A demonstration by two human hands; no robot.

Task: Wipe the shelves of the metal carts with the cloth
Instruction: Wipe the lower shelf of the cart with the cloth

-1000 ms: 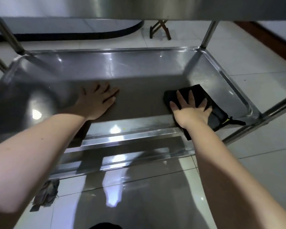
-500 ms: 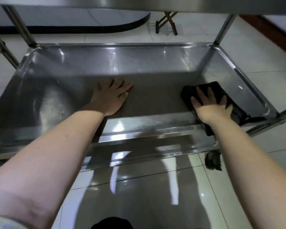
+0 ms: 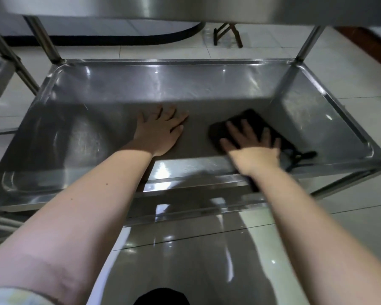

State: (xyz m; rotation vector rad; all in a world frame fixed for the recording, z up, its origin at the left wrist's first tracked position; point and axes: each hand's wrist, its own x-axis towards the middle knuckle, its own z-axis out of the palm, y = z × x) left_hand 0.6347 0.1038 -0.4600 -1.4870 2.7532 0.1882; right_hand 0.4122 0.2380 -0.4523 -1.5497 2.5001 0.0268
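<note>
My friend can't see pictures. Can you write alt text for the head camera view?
A person's right hand presses a black cloth flat on a metal cart shelf. The left hand rests flat on the bare shelf, apart from the cloth.

Metal shelf (image 3: 185,84) is gleaming glossy, finely scratched, throwing glare. Black cloth (image 3: 251,119) is looking matt, soft fabric. Smooth cart posts (image 3: 308,42) are shining like polished steel. Pale floor tiles (image 3: 207,260) are reflecting light, glossy.

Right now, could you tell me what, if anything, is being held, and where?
Nothing is gripped: the right hand presses flat on the middle of the black cloth; the left hand rests flat on the shelf.
</note>
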